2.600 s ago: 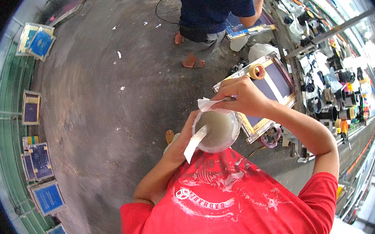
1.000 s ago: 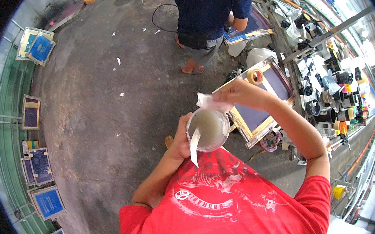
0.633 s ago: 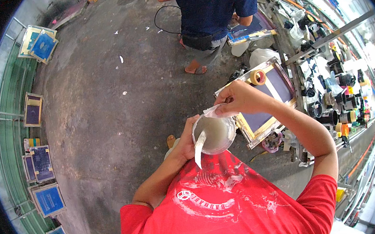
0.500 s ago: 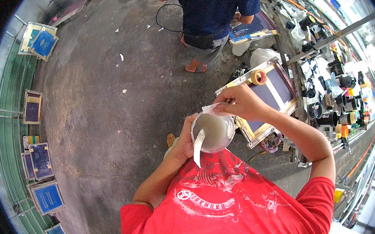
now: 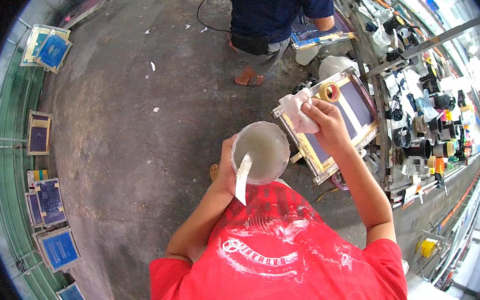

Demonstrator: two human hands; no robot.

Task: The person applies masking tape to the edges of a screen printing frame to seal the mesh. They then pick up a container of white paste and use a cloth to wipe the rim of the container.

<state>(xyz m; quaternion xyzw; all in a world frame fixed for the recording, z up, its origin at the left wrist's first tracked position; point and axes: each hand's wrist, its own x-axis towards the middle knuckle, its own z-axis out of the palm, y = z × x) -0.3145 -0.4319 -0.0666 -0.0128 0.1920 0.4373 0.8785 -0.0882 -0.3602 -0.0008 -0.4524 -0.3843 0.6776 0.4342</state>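
My left hand is closed around the left side of a round, translucent tub of cloudy whitish liquid. A flat white strip stands in the tub, leaning out over its near-left rim. Pinched in my right hand is a crumpled white piece of paper or cloth, held up to the right of the tub and apart from it. Beneath that hand is a framed printing screen with yellow tape along its edges. A roll of tan tape rests on the screen's far part.
Another person in a dark shirt stands ahead, beside a second screen. A cluttered rack of rolls, containers and bags runs along the right. Several framed screens lean against the left wall. White scraps lie on the concrete floor.
My right hand has moved off the tub's rim, up and to the right, with the white paper or cloth. The tub has shifted slightly left in my left hand.
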